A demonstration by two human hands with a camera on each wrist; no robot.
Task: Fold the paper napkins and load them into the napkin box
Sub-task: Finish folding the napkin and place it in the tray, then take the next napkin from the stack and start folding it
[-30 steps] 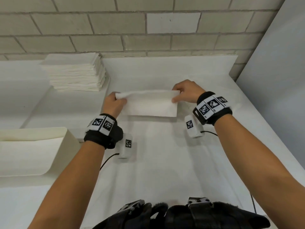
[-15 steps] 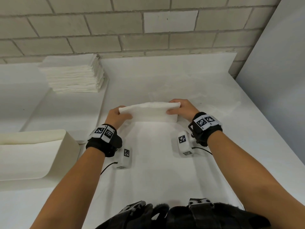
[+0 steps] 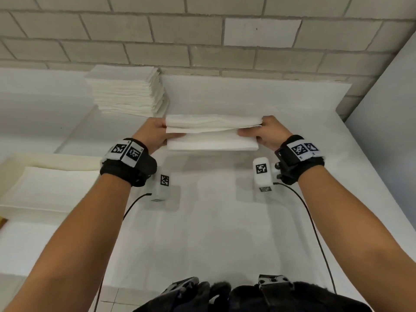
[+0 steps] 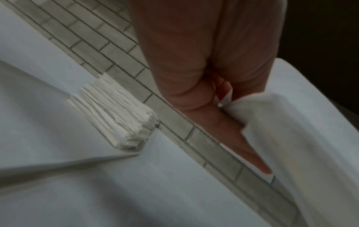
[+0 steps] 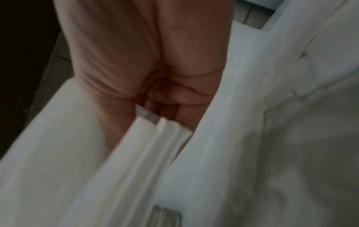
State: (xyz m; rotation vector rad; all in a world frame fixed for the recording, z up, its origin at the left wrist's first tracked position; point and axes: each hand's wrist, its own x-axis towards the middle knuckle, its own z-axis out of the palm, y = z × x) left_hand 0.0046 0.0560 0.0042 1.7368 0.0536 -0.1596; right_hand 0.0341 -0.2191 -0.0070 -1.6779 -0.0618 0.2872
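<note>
I count one folded napkin [image 3: 212, 136] held between my two hands, left hand [image 3: 153, 134] and right hand [image 3: 269, 131]. One napkin stack [image 3: 127, 91] lies beyond my left hand; its sheets can't be counted. One napkin box [image 3: 45, 176] sits beside my left wrist.

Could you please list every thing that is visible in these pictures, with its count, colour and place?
napkin: one, white, partly folded, held above the table between both hands
napkin stack: one, white, far left on the table, by the wall
box: one, cream, left edge of the view, open
table: one, white cover, under everything
wall: one, grey-beige brick, behind the table
panel: one, white, at the right
wrist cameras: two, white, under the wrists
wristbands: two, black with markers
left hand: grips the napkin's left end
right hand: grips its right end
</note>
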